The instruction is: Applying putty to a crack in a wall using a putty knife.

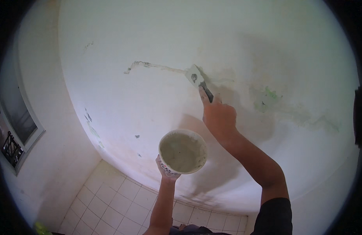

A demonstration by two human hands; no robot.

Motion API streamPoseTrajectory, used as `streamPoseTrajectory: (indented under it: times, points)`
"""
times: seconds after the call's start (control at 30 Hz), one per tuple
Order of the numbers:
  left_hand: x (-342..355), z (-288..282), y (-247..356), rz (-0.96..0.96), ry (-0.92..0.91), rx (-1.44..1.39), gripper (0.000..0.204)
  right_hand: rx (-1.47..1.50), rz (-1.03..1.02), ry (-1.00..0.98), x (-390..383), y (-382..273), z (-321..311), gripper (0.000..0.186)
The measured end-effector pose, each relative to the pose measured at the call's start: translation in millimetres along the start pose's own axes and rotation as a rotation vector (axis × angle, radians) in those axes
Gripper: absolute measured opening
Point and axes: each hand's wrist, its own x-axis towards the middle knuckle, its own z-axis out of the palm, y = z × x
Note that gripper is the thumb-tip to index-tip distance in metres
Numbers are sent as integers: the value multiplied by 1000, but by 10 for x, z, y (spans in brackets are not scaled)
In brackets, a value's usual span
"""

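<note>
In my right hand (220,116) is a putty knife (195,76) with a dark handle, my index finger stretched along it. Its pale, coated blade lies against the white wall (157,94), at the right end of a long crack (161,67). Below and to the left, my left hand (166,168) grips a white bucket (182,151) from underneath and the side. Greyish-white paste coats the inside of the bucket, which is tilted so its opening faces me. Part of my left hand is hidden behind the bucket.
Green and grey patches (268,98) mark the wall to the right; small chips (137,136) dot its lower left. At the left, a window (18,117) is set in the side wall. White square tiles (110,197) cover the floor. A dark object (359,117) stands at the right edge.
</note>
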Motion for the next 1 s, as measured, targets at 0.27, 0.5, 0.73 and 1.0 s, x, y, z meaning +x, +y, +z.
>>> streamPoseTrajectory:
  times: [0.27, 0.5, 0.73, 1.0]
  points:
    - [-48, -162, 71, -81, 1, -72, 66, -73, 149, -190, -594, 206, -215, 62]
    - [-106, -104, 105, -74, -1, -102, 66, -52, 189, -349, -696, 146, -542, 64]
    - [-135, 64, -44, -8, 48, -38, 60, -74, -52, -26, -44, 187, -96, 67]
    - [-143, 156, 75, -4, 79, 41, 56, -267, -38, -89, -532, 777, -27, 72]
